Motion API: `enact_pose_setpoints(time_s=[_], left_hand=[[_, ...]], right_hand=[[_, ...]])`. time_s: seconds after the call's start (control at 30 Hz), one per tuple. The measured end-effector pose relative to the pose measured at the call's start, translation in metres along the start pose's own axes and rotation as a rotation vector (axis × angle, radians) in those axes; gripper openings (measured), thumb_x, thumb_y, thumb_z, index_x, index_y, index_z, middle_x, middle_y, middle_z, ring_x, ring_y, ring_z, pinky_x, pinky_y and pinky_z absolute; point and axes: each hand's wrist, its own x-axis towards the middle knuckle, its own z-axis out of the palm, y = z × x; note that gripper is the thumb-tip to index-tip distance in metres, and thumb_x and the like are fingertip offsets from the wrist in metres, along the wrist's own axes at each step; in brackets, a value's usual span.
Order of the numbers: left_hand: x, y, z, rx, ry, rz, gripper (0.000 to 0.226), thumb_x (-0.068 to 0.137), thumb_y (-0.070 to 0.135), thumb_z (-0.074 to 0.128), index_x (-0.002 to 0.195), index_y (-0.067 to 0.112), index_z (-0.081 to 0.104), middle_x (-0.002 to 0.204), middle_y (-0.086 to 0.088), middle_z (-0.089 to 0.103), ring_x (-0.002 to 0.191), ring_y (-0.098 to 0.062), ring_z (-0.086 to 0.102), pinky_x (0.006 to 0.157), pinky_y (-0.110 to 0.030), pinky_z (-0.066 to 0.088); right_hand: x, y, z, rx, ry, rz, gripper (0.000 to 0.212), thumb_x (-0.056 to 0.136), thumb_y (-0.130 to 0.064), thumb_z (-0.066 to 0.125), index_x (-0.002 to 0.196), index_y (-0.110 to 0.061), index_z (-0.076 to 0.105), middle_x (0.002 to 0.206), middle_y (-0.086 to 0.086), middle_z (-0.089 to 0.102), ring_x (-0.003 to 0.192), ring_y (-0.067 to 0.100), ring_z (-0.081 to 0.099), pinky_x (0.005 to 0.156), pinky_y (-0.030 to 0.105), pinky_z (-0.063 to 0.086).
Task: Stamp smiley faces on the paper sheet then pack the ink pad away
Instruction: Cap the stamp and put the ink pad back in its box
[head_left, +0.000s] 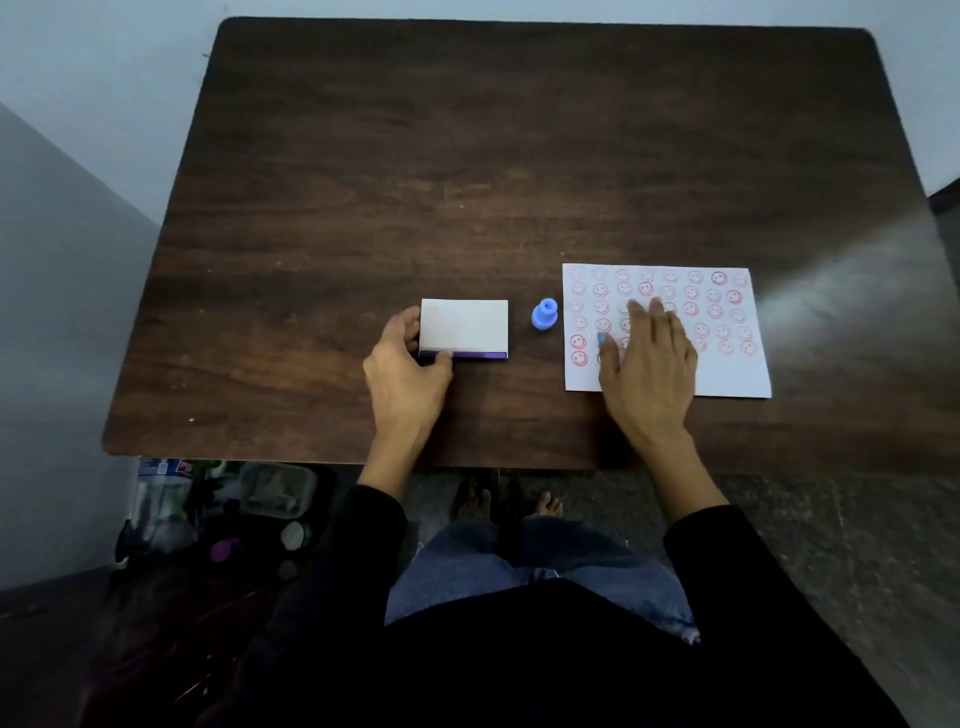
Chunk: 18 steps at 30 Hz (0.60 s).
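A white paper sheet (727, 332) covered with several rows of red smiley stamps lies at the table's front right. My right hand (647, 358) rests flat on its left half, fingers spread, holding nothing. A small blue stamp (544, 313) stands upright on the table between the sheet and a white box (464, 325) with a purple front edge. My left hand (408, 364) grips the box's left side, thumb on the purple edge. The ink pad itself is not visible.
The dark wooden table (467, 156) stretches far behind the objects. Under its front left edge, on the floor, lie a plastic bag and containers (223, 504). My legs and bare feet show below the table's front edge.
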Motion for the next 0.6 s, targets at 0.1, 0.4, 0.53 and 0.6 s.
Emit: enact_pose_setpoints(time_s=[0.1,0.4,0.53,0.6], left_hand=[[0.0,0.002,0.001,0.015,0.003,-0.006,0.055,0.072,0.004,0.071,0.124,0.012,0.054,0.116,-0.006,0.068,0.096,-0.011,0.064,0.095,-0.037,0.052],[-0.015,0.002,0.013,0.408,0.114,0.175,0.062,0.083,0.006,0.051,0.141,0.011,0.032,0.151,-0.011,0.033,0.134,-0.033,0.033,0.105,-0.048,0.028],[-0.032,0.003,0.03,0.481,0.163,0.405,0.076,0.087,0.012,0.046,0.148,0.009,0.002,0.159,-0.009,0.013,0.147,-0.026,0.005,0.117,-0.044,0.007],[-0.033,0.009,0.034,0.526,0.174,0.505,0.078,0.089,0.018,0.043,0.148,0.009,-0.007,0.159,-0.011,0.008,0.147,-0.024,-0.002,0.118,-0.043,-0.002]], right_hand=[[-0.003,0.004,0.003,0.007,-0.037,-0.026,0.052,0.096,-0.038,0.041,0.141,-0.013,0.031,0.154,0.014,0.025,0.142,0.032,0.019,0.115,0.046,0.018],[-0.005,0.006,0.009,0.115,0.107,-0.037,0.049,0.097,-0.034,0.043,0.139,-0.013,0.033,0.153,0.012,0.029,0.141,0.029,0.024,0.114,0.044,0.022],[-0.004,0.0,0.012,0.172,0.171,-0.069,0.052,0.097,-0.034,0.041,0.142,-0.013,0.027,0.154,0.012,0.025,0.143,0.029,0.02,0.115,0.041,0.016],[-0.002,-0.007,0.007,0.189,0.218,-0.119,0.053,0.097,-0.033,0.04,0.143,-0.012,0.024,0.155,0.012,0.023,0.143,0.027,0.017,0.116,0.038,0.013]])
